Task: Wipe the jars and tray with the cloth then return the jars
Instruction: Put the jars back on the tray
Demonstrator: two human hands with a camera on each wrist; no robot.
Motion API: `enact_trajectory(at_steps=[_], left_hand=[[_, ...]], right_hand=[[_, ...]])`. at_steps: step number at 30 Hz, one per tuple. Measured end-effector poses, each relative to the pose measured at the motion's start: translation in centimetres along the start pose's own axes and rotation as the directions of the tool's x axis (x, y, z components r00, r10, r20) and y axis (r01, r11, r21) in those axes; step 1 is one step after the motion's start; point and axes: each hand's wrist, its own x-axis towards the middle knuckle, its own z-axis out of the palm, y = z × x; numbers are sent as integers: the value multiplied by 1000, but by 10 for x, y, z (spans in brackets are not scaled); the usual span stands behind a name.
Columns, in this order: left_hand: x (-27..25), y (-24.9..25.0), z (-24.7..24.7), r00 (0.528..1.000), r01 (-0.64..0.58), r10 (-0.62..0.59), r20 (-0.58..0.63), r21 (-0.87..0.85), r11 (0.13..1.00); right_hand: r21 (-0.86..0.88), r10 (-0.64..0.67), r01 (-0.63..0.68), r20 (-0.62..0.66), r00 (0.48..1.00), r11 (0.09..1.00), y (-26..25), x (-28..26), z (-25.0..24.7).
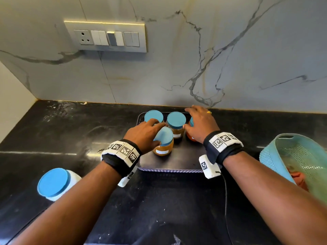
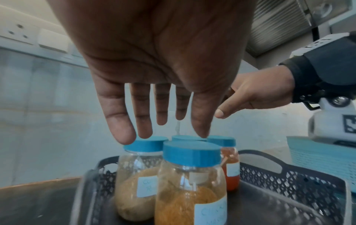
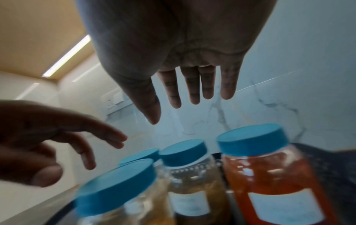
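Note:
Four clear jars with blue lids stand on a black tray (image 1: 177, 161) against the marble wall. My left hand (image 1: 152, 131) hovers open over the front jar of orange powder (image 1: 163, 138); in the left wrist view its fingers (image 2: 123, 129) hang straight just above the lids. My right hand (image 1: 187, 119) is spread open above the red jar (image 1: 191, 137), and in the right wrist view its fingers (image 3: 192, 91) are clear of that red jar (image 3: 269, 175). Behind stand a brown-powder jar (image 1: 153, 116) and a middle jar (image 1: 176, 121). I see no cloth that I can make out.
A white jar with a blue lid (image 1: 54, 183) stands on the black counter near my left forearm. A teal plastic basket (image 1: 292, 156) sits at the right, with something orange and green blurred inside. A switch panel (image 1: 106, 37) is on the wall.

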Motion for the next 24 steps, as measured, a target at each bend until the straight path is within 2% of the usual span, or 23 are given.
enact_trajectory(at_steps=[5,10,13,16,18,21,24], left_hand=[[-53,-37,-13,980,158,-164,-110,-59,986],[-135,-101,-20,927,372,-370,-63,11,928],[-186,-133,-18,844,524,-530,-84,-78,848],[-223,-152,-11,734,632,-673,-89,-275,725],[-243,-158,-1,663,682,-745,-67,-355,639],[-262,-158,18,585,713,-809,-51,-443,544],[-273,-155,34,551,712,-834,-29,-505,488]], right_hand=[[64,-219,219,0,976,974,-70,-13,17],[142,-481,472,35,876,870,-150,-36,45],[211,-606,572,160,780,793,-197,-47,68],[208,-661,630,305,685,749,-243,-54,93],[198,-688,669,357,632,717,-274,-59,109],[186,-696,694,415,586,695,-313,-64,133],[67,-687,752,466,558,656,-333,-65,150]])
